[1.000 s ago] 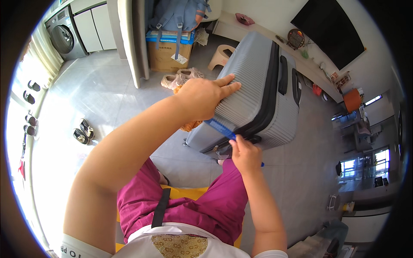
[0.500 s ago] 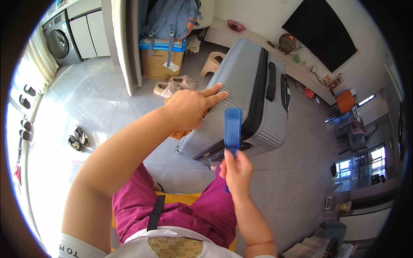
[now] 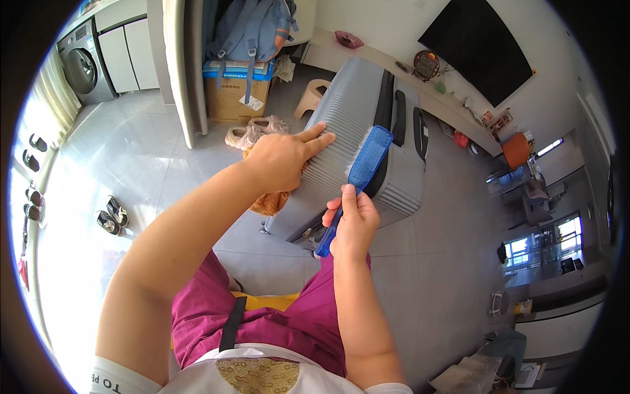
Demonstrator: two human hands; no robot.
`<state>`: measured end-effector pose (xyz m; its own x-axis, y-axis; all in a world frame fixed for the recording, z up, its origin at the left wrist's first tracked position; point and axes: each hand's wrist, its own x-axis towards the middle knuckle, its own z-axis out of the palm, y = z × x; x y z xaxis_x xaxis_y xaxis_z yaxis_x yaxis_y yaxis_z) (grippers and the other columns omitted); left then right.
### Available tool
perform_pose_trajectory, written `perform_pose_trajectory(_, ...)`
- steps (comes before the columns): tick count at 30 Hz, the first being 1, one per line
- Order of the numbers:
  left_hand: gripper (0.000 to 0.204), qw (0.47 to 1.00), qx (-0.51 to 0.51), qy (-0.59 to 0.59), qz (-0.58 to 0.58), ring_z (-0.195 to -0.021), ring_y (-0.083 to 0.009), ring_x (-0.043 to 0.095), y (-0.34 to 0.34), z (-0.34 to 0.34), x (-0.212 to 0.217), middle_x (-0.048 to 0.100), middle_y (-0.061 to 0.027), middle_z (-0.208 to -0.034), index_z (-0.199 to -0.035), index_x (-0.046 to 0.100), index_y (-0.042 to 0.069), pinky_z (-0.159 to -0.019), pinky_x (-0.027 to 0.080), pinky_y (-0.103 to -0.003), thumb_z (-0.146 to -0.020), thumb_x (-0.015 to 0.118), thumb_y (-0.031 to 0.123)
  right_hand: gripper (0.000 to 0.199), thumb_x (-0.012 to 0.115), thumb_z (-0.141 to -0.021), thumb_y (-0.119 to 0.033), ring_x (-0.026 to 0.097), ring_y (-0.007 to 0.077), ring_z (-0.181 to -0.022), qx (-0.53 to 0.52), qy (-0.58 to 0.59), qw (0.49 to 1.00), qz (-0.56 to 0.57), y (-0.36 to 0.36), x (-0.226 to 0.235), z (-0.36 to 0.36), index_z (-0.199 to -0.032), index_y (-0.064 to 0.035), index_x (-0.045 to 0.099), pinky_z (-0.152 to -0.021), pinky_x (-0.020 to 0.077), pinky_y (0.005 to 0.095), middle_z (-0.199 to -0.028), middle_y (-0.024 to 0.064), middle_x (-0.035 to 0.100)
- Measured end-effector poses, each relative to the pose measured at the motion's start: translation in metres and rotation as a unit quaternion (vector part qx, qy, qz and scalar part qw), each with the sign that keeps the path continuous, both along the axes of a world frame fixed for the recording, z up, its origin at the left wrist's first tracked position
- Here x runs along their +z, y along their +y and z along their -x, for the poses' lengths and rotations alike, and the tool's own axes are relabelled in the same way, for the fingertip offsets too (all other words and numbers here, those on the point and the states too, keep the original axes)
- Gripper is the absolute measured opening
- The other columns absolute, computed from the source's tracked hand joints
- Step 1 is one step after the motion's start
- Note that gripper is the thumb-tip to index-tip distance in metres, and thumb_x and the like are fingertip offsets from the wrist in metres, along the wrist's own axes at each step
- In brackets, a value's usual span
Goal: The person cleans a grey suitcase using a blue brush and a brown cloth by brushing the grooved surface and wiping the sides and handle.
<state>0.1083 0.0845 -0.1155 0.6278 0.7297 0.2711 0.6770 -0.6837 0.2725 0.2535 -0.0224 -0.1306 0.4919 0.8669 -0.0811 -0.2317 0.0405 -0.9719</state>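
Note:
A large grey ribbed suitcase (image 3: 308, 184) with black trim stands upright in front of me. My left hand (image 3: 281, 161) presses on its near left side, two fingers stretched out over the ribs. Under that palm is a bunched orange-brown cloth (image 3: 270, 203), showing at both sides of the hand; the thumb is hidden. My right hand (image 3: 355, 222) is closed round the handle of a blue brush (image 3: 371, 156) with pale bristles. The brush head is tilted, its bristles facing left toward the ribbed side; whether they touch it I cannot tell.
Pink slippers (image 3: 246, 136), a beige stool (image 3: 310, 96) and a cardboard box (image 3: 231, 98) with a blue backpack (image 3: 252, 33) stand beyond the suitcase. Dark shoes (image 3: 113, 215) lie on the floor at left. A low cabinet (image 3: 328, 49) runs along the far wall.
The brush has turned from upright with its flat back facing me to a rightward tilt, bristles facing left. My left hand remains on the suitcase; the whole view has shifted slightly.

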Motion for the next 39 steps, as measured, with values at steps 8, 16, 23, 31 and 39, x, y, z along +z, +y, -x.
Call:
perform_pose_trajectory(8,0.077,0.999,-0.023,-0.021,-0.039,-0.087,-0.0294,0.069,-0.004,0.0,-0.003,0.038,-0.0032,-0.153,-0.146,0.041,0.022,-0.067,0.056,-0.041,-0.075,0.065,0.005,0.023,0.06,-0.096,-0.023,0.048,0.0117,-0.041,-0.006,-0.009,1.0,-0.019,-0.024,-0.032,0.012,-0.09,-0.0011,0.06,-0.039,0.0383,0.0264,-0.06,0.0056,0.056)
perform_pose_trajectory(16,0.081,1.0,-0.017,-0.008,-0.024,-0.086,-0.0301,0.069,-0.01,0.0,0.0,0.039,-0.0054,-0.153,-0.146,0.042,0.02,-0.066,0.056,-0.041,-0.07,0.066,0.006,0.02,0.063,-0.095,-0.019,0.049,0.0157,-0.041,0.058,0.027,0.998,0.019,-0.034,-0.033,0.036,-0.088,-0.0002,0.06,-0.04,0.0397,0.029,-0.061,0.009,0.06)
perform_pose_trajectory(23,0.092,0.999,-0.002,0.033,0.026,-0.1,-0.0281,0.068,-0.01,0.0,0.007,0.031,-0.0034,-0.158,-0.149,0.038,0.02,-0.075,0.055,-0.04,-0.065,0.073,0.007,0.025,0.059,-0.098,-0.026,0.049,0.0128,-0.044,-0.016,0.068,0.997,0.011,-0.007,0.004,0.015,-0.089,-0.0032,0.058,-0.041,0.0402,0.0269,-0.065,0.0063,0.058)
perform_pose_trajectory(31,0.088,0.999,-0.017,-0.026,-0.015,-0.086,-0.0306,0.069,-0.01,0.001,0.0,0.036,-0.0061,-0.155,-0.147,0.04,0.02,-0.066,0.055,-0.04,-0.064,0.067,0.005,0.028,0.061,-0.097,-0.026,0.05,0.0141,-0.046,0.003,0.048,0.999,0.0,0.01,0.019,0.012,-0.081,-0.0037,0.057,-0.043,0.0412,0.0286,-0.067,0.0072,0.059)
perform_pose_trajectory(39,0.091,1.0,-0.004,0.001,0.01,-0.099,-0.0288,0.068,-0.013,-0.002,0.005,0.032,-0.005,-0.157,-0.148,0.038,0.017,-0.074,0.056,-0.039,-0.064,0.071,0.007,0.028,0.061,-0.097,-0.024,0.051,0.0133,-0.045,0.068,0.038,0.997,0.023,0.004,0.009,0.027,-0.081,-0.002,0.058,-0.043,0.0419,0.0273,-0.067,0.0072,0.06)
